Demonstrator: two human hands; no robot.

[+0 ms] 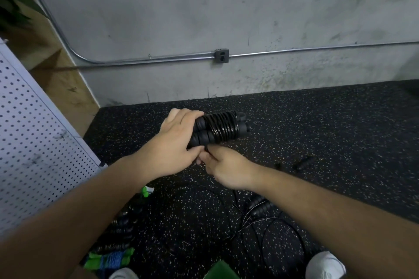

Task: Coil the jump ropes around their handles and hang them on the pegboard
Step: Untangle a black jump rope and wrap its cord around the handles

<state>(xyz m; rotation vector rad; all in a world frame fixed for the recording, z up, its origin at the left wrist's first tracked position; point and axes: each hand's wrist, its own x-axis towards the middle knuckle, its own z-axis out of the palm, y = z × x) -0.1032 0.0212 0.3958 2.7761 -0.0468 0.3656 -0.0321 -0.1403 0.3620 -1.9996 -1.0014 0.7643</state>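
Plainly, the coiling step looks nearly done. The left hand curls its fingers round the near end of the paired black handles, holding them in the air above the speckled floor. Their long axis runs from that grip up and to the right, away from the person toward the wall, and the black rope is wound in tight turns round the far half. The right hand sits just below the near end, touching the left hand's fingers. Its thumb and forefinger pinch what seems to be the rope's loose tail, though blur leaves that uncertain. The pegboard stands to the left, on the left arm's side, so the holding hand is the nearer one for hanging. Another uncoiled rope lies on the floor under the right forearm, and a green and blue bundle lies at lower left.
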